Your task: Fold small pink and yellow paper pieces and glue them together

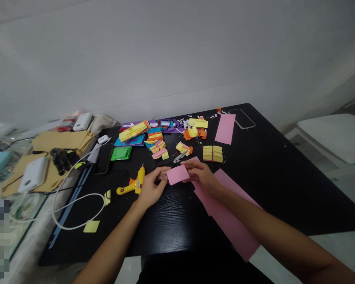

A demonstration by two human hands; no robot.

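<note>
A small pink paper piece (177, 174) is held between both hands above the black table. My left hand (153, 185) grips its left end, fingers bent behind it. At its right end my right hand (201, 175) pinches it between thumb and fingers. Large pink sheets (230, 221) lie beneath my right forearm. Just left of my left hand rests a yellow glue gun (133, 183), nozzle pointing away. Scissors (180, 157) lie beyond the hands, beside yellow and orange paper pieces (184, 148). A banded yellow paper stack (212, 154) sits further right.
Colored paper bundles (134, 131) and scraps fill the table's back. Another pink sheet (225, 129) lies near a clear phone case (241, 119). A white cable (77, 228) loops at left, by a dark phone (103, 158). A white stool (334, 136) stands right.
</note>
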